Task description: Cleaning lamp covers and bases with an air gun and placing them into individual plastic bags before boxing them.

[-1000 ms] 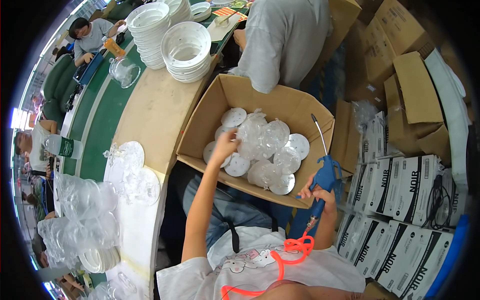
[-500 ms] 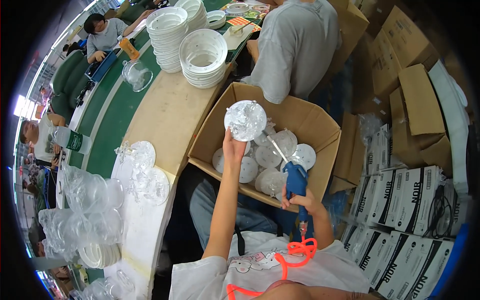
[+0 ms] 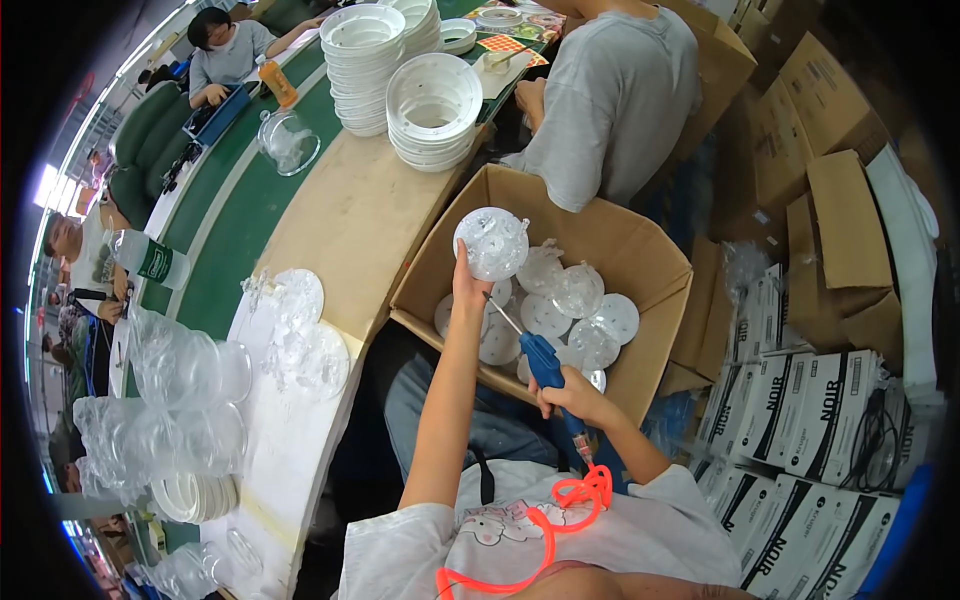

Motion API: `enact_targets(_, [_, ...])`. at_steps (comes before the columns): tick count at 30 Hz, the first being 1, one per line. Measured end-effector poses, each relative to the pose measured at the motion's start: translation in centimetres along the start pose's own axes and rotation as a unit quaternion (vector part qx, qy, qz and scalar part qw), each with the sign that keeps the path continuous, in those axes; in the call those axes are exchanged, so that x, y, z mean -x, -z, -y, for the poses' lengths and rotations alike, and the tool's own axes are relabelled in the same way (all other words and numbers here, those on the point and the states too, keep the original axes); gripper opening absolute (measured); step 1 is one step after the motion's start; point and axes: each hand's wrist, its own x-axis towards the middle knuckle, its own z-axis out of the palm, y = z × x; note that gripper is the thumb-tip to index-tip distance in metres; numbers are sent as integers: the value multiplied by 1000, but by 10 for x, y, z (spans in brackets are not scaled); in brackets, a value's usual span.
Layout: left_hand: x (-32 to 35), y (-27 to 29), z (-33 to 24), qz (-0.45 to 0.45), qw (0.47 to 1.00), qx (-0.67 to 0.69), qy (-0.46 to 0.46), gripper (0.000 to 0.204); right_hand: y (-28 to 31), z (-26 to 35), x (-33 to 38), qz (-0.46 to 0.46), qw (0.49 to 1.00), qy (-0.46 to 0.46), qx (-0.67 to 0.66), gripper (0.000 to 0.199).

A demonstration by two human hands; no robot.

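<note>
My left hand point(image 3: 470, 285) grips a round white disc point(image 3: 491, 244) with clear, lumpy pieces on its face, held up over an open cardboard box point(image 3: 637, 262). In my right hand point(image 3: 580, 396) is a blue air blow gun point(image 3: 541, 358) with a thin metal nozzle. Its tip sits just below the disc, close to my left fingers. A bright orange-red hose point(image 3: 545, 540) runs from the gun's end across my shirt. Several similar discs point(image 3: 545, 316) lie heaped inside the box.
Two more discs point(image 3: 318, 360) rest on the white tabletop at left, near plastic-wrapped clear domes point(image 3: 190, 440). Stacked white rings point(image 3: 432, 100) stand farther back. A co-worker in a grey shirt point(image 3: 625, 100) sits beyond the box. Cartons point(image 3: 820, 420) are piled at right.
The blow gun has swung left and toward me, its nozzle moving from the disc's right side to below it. The disc has turned in my left hand. The whole view has shifted slightly.
</note>
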Motion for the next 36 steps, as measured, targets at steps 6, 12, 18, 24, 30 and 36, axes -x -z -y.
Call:
enact_targets(6, [-5,28,-7,9,999,-5,-46,48,6,-4,6,-37,999,-2,-20,16])
enact_targets(12, [-11,43,0,-80,993,-81,-42,47,4,-8,14,-34,999,2,-11,15])
enact_targets(18, [2,19,-8,-33,998,-24,57,47,12,-8,20,-28,999,-7,22,14])
enact_targets(24, [1,36,-26,-107,989,-107,6,43,5,2,15,-34,999,5,5,15])
enact_targets(30, [9,30,-20,-74,988,-134,-22,45,14,5,13,-29,999,-16,40,16])
enact_targets(36, [24,15,-23,-52,985,-166,-11,45,25,5,22,-77,996,-36,27,17])
